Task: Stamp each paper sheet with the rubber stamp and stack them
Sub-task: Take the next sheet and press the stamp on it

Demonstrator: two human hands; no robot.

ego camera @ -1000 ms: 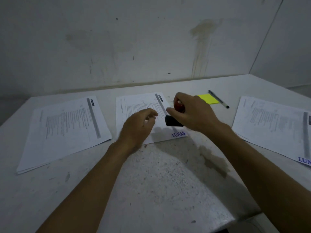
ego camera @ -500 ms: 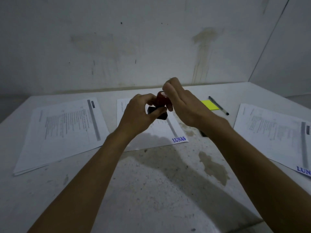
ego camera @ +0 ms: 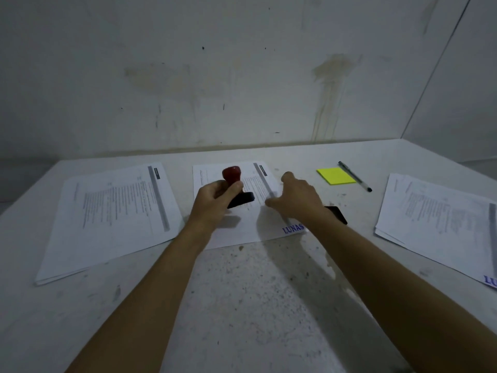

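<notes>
Left hand (ego camera: pixel 215 201) gripping rubber stamp (ego camera: pixel 236 188), above middle sheet (ego camera: pixel 242 227)

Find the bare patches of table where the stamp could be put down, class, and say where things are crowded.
Bare table lies in front of the middle sheet, between both forearms. Another gap sits between the black pad and the right stack, below the sticky notes and pen. The middle is crowded: left hand gripping the stamp, right hand over the sheet.
</notes>
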